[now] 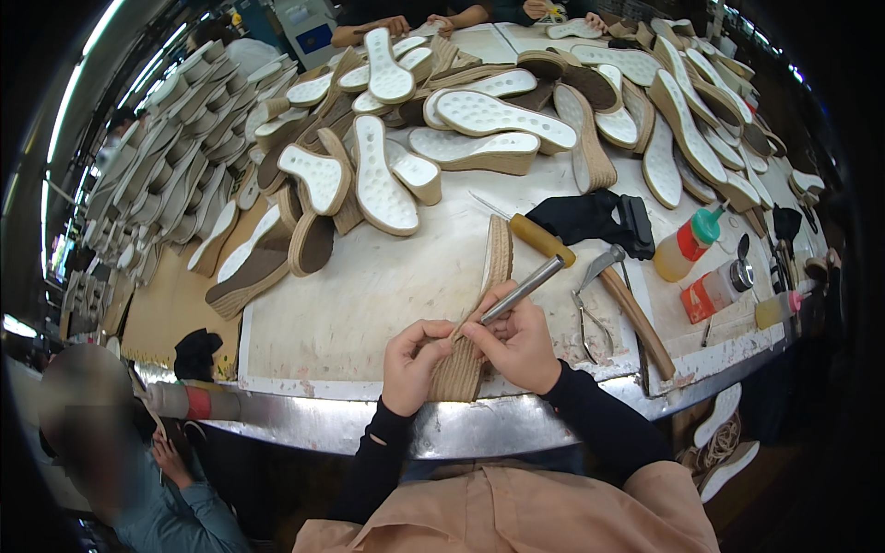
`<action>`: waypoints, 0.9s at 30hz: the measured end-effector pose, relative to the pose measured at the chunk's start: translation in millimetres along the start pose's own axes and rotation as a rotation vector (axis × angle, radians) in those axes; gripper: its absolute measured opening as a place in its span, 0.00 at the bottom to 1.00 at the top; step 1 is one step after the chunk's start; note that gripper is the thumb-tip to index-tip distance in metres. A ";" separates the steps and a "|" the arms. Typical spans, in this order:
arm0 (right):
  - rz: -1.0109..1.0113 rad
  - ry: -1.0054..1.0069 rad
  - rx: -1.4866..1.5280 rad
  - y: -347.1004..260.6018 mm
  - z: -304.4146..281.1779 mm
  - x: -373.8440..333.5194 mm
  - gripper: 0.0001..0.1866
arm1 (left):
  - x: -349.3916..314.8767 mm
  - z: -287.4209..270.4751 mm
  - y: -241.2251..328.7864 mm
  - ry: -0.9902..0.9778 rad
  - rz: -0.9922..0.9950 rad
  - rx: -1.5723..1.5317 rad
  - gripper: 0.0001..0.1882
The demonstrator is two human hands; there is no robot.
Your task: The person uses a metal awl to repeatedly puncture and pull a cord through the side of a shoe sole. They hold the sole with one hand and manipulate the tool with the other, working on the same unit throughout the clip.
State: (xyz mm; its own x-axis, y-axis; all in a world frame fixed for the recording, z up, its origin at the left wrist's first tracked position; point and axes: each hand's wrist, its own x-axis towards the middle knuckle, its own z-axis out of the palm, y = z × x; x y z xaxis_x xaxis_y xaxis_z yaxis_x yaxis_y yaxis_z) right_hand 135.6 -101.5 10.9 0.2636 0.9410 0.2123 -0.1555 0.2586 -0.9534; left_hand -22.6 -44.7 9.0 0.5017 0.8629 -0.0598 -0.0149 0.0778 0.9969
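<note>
At the table's near edge stands a wedge shoe sole (455, 376) wrapped in tan woven braid, its narrow end pointing away from me. My left hand (412, 365) pinches the braid along the sole's upper edge. My right hand (522, 345) is closed around a silver, rod-shaped metal tool (527, 286), which slants up to the right. Its fingertips meet the left ones at the braid, and the tool's working end is hidden. Just beyond lies an awl (542, 240) with a yellow-brown handle, beside a black cloth (576, 219).
Wedge soles with white dimpled tops (502, 120) are heaped across the far side. Pincers (590, 327), a hammer (636, 318) and a green-capped bottle (690, 244) lie or stand at right. Stacked soles (175, 157) rise at left. A co-worker (175, 498) sits lower left; others' hands show opposite.
</note>
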 end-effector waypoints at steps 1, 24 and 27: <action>-0.017 -0.012 -0.027 -0.5 0.2 0.9 0.13 | 0.5 -0.8 0.3 -0.016 -0.007 -0.061 0.08; 0.069 -0.219 0.020 -4.8 15.8 -13.5 0.12 | -55.2 -18.4 11.8 0.133 0.092 0.244 0.11; 0.087 -0.200 0.039 -5.2 16.2 -14.1 0.13 | -54.1 -15.9 13.6 0.137 0.100 0.221 0.10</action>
State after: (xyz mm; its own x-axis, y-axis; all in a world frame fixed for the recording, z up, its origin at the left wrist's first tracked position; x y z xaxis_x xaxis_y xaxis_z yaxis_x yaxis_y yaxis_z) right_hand 117.3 -112.6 16.3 0.0543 0.9837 0.1712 -0.2072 0.1788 -0.9618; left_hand -63.7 -82.4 25.0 0.3855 0.9215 0.0475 0.1379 -0.1085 0.9845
